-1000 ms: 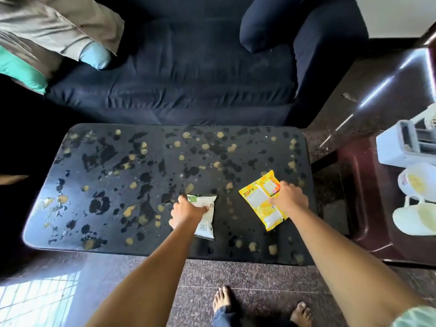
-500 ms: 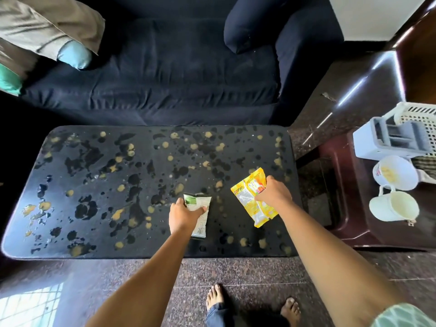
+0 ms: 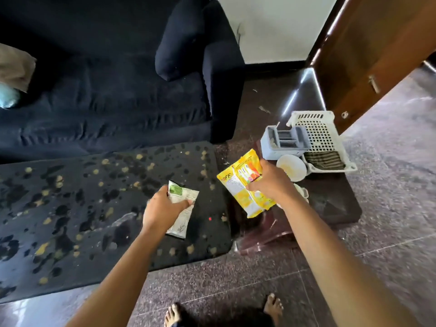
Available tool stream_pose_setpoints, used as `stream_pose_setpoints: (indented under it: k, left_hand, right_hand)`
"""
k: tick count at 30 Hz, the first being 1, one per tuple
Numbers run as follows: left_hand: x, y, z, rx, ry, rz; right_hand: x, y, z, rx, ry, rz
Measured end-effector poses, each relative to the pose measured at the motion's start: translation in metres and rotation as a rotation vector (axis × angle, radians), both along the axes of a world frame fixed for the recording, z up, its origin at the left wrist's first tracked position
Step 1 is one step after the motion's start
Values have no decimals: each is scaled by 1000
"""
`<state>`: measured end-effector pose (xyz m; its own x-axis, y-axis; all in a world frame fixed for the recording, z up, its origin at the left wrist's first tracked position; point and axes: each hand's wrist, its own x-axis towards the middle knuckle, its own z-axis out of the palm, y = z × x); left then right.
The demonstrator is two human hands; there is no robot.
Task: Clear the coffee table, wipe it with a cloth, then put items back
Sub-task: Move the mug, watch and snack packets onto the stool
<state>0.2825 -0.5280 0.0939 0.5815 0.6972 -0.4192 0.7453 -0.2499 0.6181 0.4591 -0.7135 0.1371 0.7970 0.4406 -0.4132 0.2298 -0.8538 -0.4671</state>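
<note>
A dark navy fabric sofa (image 3: pixel 106 100) stands on the speckled stone floor (image 3: pixel 389 208). A brown wooden door (image 3: pixel 377 50) hangs open beside it.

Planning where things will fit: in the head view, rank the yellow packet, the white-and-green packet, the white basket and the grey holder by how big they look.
1. White basket.
2. Yellow packet, though it is held up nearer the camera by the right hand, so its lead over the next is unsure.
3. Grey holder and white-and-green packet in the left hand look alike.
</note>
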Motion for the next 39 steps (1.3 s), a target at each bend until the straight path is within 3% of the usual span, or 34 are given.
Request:
stream_pose_setpoints:
  k: [9, 14, 21, 24, 29, 32, 34, 35, 37, 39]
  left_hand:
    - [152, -178, 28, -434, -333, -66]
    - [211, -236, 18, -526, -418, -103]
    - [238, -263, -5, -587, -459, -6]
    - [240, -266, -8, -597, -521, 5]
    - [236, -263, -17, -631, -566, 13]
    - [235, -266, -20, -673, -567, -38]
    - [238, -270, -19, -728, -580, -79]
    - [240, -273, -19, -758, -585, -103]
    - [245, -280, -17, -834, -586, -167]
    - [251, -286, -18, -948, -589, -213]
  right_hand:
    - [122, -197, 21, -133, -167, -128]
    - [161, -253, -28, -185, -431, -59]
    - [145, -274, -122, -141, -795, 210]
    - [134, -283, -157, -132, -806, 267]
    - [120, -298, -177, -158, -644, 356]
    - [120, -302, -171, -51, -639, 324]
    - [121, -299, -159, 172, -540, 93]
    - [125, -294, -147, 309, -366, -118]
    - [140, -282, -119, 578, 246, -564]
    - [154, -279, -97, 665, 832, -706]
